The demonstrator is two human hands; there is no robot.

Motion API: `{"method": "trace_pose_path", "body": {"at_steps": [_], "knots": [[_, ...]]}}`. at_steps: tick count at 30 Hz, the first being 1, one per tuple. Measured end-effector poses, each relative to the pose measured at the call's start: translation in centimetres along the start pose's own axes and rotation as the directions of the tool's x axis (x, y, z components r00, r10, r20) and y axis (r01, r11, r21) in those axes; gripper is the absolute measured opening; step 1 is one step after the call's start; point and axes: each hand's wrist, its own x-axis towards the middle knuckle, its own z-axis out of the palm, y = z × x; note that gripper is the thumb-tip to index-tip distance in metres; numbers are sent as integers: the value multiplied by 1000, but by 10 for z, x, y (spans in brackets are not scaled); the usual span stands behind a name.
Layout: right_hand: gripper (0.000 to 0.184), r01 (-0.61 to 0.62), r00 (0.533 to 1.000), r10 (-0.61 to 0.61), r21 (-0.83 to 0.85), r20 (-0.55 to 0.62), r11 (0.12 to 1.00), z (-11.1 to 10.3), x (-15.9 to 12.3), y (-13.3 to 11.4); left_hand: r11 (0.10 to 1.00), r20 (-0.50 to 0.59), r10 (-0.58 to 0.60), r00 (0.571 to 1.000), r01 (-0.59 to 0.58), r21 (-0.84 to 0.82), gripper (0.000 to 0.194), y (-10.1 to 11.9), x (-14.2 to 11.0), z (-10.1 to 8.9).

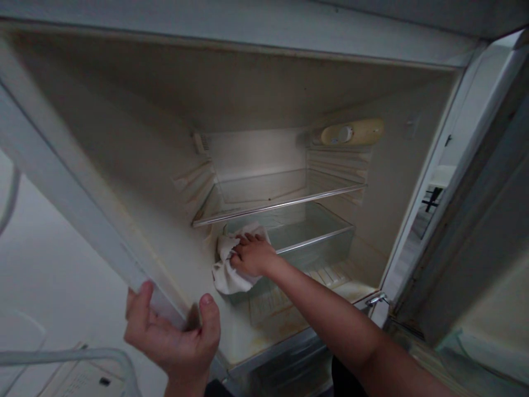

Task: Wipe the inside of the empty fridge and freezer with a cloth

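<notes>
My right hand [253, 255] reaches inside an open refrigerator, closed over a crumpled white cloth [233, 275]. The cloth drapes over the front left part of a clear crisper drawer [318, 243], below a glass shelf [281, 207]. Part of the drawer's edge is hidden by the cloth and my hand. At the lower left, my left hand [173, 336] holds the refrigerator's side edge [132, 259], with fingers on the outer side and the thumb toward the inside.
Yellowish stains mark the refrigerator floor [273, 331]. A yellowed control housing with a knob [345, 133] sits on the upper right wall. The open door [475, 248] stands at right, beside a metal hinge [377, 299]. A pale curved tube [82, 355] crosses the lower left.
</notes>
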Motion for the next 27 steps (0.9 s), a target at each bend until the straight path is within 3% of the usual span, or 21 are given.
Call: {"method": "trace_pose_path", "body": {"at_steps": [7, 12, 15, 23, 27], "knots": [[58, -6, 1000, 6, 4, 28, 1000, -4, 0, -2, 997, -19, 66, 998, -67, -30, 95, 3, 6, 1], [56, -42, 998, 42, 2, 43, 999, -7, -2, 6, 999, -6, 29, 1000, -29, 15, 95, 3, 5, -1], [54, -66, 997, 67, -27, 41, 997, -13, -9, 35, 1000, -14, 29, 999, -28, 10, 97, 1, 3, -2], [52, -291, 941, 320, -221, 109, 931, -47, -42, 159, 997, -22, 24, 999, -25, -73, 96, 5, 5, 1], [50, -348, 919, 381, -244, 103, 905, -46, -32, 178, 997, -29, 25, 999, -26, -68, 94, 7, 6, 2]]}}
